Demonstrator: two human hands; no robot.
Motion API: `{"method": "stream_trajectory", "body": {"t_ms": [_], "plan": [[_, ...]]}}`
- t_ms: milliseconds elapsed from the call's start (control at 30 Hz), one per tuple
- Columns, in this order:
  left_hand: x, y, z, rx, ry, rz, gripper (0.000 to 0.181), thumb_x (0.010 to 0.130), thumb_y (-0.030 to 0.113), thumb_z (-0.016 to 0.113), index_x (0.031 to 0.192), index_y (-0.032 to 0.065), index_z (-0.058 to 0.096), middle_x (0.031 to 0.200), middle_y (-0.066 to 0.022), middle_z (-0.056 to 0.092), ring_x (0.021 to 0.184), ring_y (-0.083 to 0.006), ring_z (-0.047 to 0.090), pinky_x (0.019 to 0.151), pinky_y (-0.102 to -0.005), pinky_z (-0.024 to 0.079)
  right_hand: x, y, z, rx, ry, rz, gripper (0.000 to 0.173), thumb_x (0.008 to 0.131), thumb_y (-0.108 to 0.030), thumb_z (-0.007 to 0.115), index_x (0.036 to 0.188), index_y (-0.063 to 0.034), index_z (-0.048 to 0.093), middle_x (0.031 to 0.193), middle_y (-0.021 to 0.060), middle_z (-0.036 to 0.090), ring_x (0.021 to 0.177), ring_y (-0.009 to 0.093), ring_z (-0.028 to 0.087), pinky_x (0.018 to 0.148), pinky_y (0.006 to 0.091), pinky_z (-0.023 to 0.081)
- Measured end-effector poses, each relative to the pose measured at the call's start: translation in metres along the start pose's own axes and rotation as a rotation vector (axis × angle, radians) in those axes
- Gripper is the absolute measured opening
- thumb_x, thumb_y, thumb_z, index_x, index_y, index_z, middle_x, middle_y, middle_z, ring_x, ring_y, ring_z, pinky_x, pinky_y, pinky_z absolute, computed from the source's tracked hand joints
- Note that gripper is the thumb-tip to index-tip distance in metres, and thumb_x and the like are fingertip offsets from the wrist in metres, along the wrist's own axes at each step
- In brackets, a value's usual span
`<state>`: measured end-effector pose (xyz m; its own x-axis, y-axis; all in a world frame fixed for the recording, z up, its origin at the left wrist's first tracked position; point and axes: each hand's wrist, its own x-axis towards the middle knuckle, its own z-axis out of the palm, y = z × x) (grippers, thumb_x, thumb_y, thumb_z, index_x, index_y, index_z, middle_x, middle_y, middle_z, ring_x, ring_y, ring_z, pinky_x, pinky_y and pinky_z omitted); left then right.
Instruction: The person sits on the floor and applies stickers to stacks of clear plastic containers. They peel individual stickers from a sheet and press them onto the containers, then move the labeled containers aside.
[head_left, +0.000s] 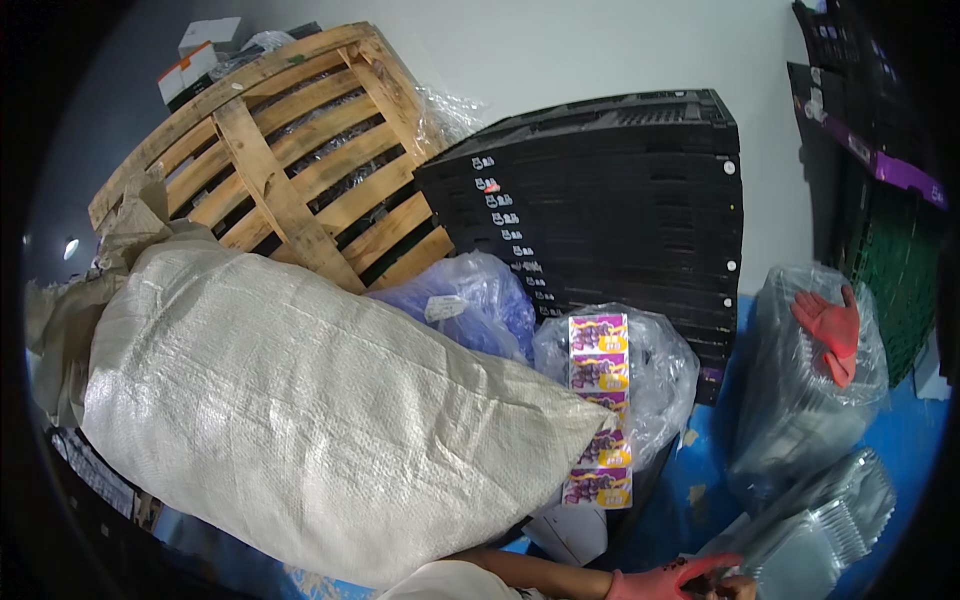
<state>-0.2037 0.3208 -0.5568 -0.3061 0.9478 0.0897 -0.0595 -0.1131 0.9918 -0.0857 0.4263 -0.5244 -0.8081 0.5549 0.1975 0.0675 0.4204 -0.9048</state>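
At the bottom edge, my left hand (660, 580), in a red rubber-like glove, reaches in from the left with its thumb and fingers apart. Bare fingers of my right hand (739, 587) meet it there; the rest is cut off by the frame. Something small and dark lies between the two, too unclear to name. Just right of them lies a stack of clear plastic trays (814, 544). A loose red glove (832, 326) rests on a clear bag of plastic containers (795, 405) above. A large white woven sack (322, 405) fills the left and centre.
Printed labels with grape pictures (598, 373) hang over a clear plastic bag (664, 375) beside the sack. Behind stand a bluish plastic bag (487, 300), stacked black crates (615, 217) and a leaning wooden pallet (277, 180). More crates (892, 247) stand at right on the blue floor (694, 450).
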Motion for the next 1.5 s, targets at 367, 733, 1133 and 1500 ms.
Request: {"method": "stream_trajectory", "body": {"t_ms": [367, 733, 1133, 1500], "plan": [[0.003, 0.017, -0.024, 0.019, -0.020, -0.231, 0.079, 0.069, -0.012, 0.047, 0.141, 0.0133, 0.026, 0.087, -0.0023, 0.047, 0.083, -0.0122, 0.047, 0.080, -0.0250, 0.040, 0.025, -0.005, -0.018, -0.129, 0.172, -0.123, 0.010, 0.068, 0.002, 0.060, 0.076, -0.0001, 0.054, 0.075, 0.0102, 0.053, 0.066, 0.022, 0.052, 0.062, 0.0289, 0.041], [0.018, 0.022, -0.055, -0.002, 0.032, -0.307, 0.080, 0.065, -0.010, 0.046, 0.139, 0.0122, 0.025, 0.085, -0.0040, 0.047, 0.080, -0.0128, 0.047, 0.071, -0.0243, 0.039, 0.074, -0.052, -0.033, -0.332, -0.060, -0.284, 0.022, 0.067, 0.002, 0.065, 0.088, 0.0003, 0.058, 0.084, 0.0166, 0.058, 0.075, 0.029, 0.059, 0.067, 0.0330, 0.047], [0.006, 0.020, -0.073, -0.122, 0.067, -0.358, 0.044, 0.075, -0.001, 0.053, 0.116, 0.0074, 0.039, 0.092, -0.0086, 0.055, 0.089, -0.0185, 0.053, 0.078, -0.0265, 0.044, 0.190, -0.160, 0.062, -0.101, -0.722, -0.642, 0.033, 0.069, -0.003, 0.068, 0.101, -0.0036, 0.059, 0.101, 0.0140, 0.056, 0.084, 0.032, 0.058, 0.070, 0.0380, 0.048], [-0.144, 0.202, -0.052, -0.186, 0.717, -0.451, 0.017, 0.071, -0.001, 0.056, 0.087, 0.0041, 0.054, 0.091, -0.0119, 0.059, 0.093, -0.0235, 0.056, 0.077, -0.0295, 0.047, 0.114, -0.384, 0.199, 0.304, -1.119, -0.664, 0.095, 0.063, -0.045, 0.075, 0.135, -0.0043, 0.030, 0.141, 0.0305, 0.013, 0.129, 0.048, 0.017, 0.101, 0.0603, 0.017]]}}
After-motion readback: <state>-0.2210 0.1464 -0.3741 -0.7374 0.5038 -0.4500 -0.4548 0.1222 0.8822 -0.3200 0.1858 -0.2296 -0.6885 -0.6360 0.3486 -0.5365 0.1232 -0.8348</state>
